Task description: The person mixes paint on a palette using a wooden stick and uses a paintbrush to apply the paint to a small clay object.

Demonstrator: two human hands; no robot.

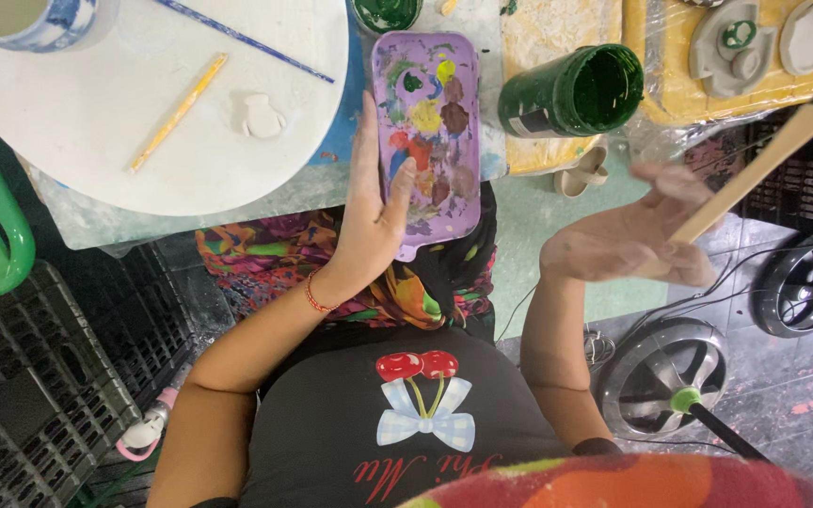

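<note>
Two hands busy: purple palette (435,132) being gripped by the left hand (369,216), brush (755,174) being pinched in the right hand (637,230). Clay piece (263,117), at ten o'clock on the bench (124,226), is sitting unpainted.

A purple paint tray (435,122), a rounded rectangle smeared with dabs of yellow, green, red, brown and blue, lies lengthwise with its far end over the counter's edge (237,202) and its near end over the lap. A paintbrush (755,169) with a pale wooden handle slants upward, its green-tipped end pointing up and to the right.
</note>
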